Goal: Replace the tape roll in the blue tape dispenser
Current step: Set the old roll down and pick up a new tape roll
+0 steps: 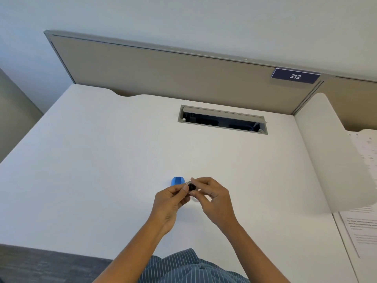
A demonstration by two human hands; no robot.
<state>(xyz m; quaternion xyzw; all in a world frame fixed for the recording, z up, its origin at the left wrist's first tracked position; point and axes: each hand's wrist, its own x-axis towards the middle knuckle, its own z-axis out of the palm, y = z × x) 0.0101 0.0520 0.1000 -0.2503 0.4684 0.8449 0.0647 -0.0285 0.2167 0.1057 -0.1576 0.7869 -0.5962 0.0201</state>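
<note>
The blue tape dispenser (178, 181) lies on the white desk (102, 160), just beyond my left hand's fingertips. Both hands meet above the desk a little to its right. Between them is a small tape roll (192, 187), clear with a black core. My left hand (172, 201) pinches its left side with thumb and forefinger. My right hand (212, 198) pinches its right side, fingers curled. Part of the roll is hidden by the fingers, and I cannot tell whether a second clear roll sits below it.
An open cable hatch (222, 119) is sunk into the desk at the back. A beige partition (163, 72) with a "212" label (295, 76) runs behind. Printed papers (361, 227) lie at the right. My striped clothing (183, 268) shows at the near edge.
</note>
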